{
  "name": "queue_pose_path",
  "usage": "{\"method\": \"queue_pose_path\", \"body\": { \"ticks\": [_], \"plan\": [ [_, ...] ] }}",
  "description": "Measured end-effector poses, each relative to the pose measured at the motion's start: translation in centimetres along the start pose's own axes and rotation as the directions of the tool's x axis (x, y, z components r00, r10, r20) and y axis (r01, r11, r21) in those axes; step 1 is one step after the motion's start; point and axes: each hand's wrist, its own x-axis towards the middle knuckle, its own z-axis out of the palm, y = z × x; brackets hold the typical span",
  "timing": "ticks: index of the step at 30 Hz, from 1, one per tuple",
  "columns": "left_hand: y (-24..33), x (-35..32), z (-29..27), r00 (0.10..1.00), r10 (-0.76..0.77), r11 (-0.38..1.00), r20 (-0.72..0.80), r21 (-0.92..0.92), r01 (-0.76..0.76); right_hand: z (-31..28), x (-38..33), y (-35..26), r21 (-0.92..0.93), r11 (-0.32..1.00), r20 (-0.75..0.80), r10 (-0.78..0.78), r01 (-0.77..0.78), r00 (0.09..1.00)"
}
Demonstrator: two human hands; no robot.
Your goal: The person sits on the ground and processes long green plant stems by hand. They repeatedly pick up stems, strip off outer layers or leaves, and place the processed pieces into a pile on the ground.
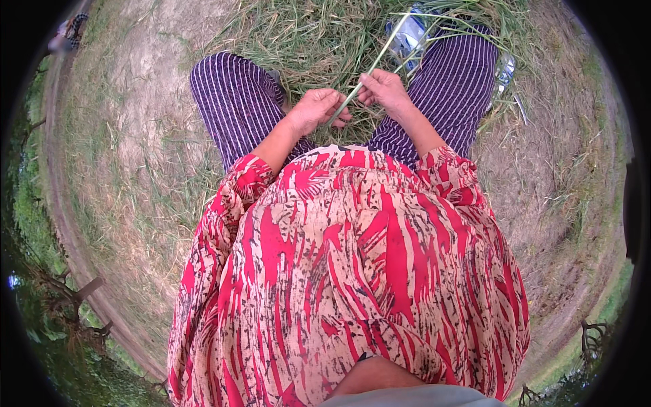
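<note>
A long pale-green grass stalk slants between my hands, its upper end reaching up and to the right. My right hand pinches it between thumb and fingers. Lower down and to the left, my left hand has its fingers curled at the stalk's lower end, and they partly hide it. Beneath and beyond both hands lies a heap of loose cut grass. More long green blades arch over my right knee.
My legs in striped trousers are bent on both sides of the grass. A blue-and-white plastic wrapper lies by my right knee, another wrapper outside it. Near that is a thin, pale, straight object. Someone appears at the far left edge.
</note>
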Motion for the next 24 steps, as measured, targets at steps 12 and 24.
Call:
{"method": "queue_pose_path", "body": {
  "ticks": [12,24],
  "plan": [
    [-0.3,0.3,-0.1,0.991,0.130,0.899,-0.015,0.424,-0.112,-0.1,-0.3,0.1,-0.028,1.000,0.015,-0.005,0.006,1.000],
    [-1.0,0.6,-0.3,0.993,0.112,0.939,-0.032,0.331,-0.095,0.7,-0.7,-0.1,-0.279,0.959,0.139,0.084,-0.042,0.987]
  ]
}}
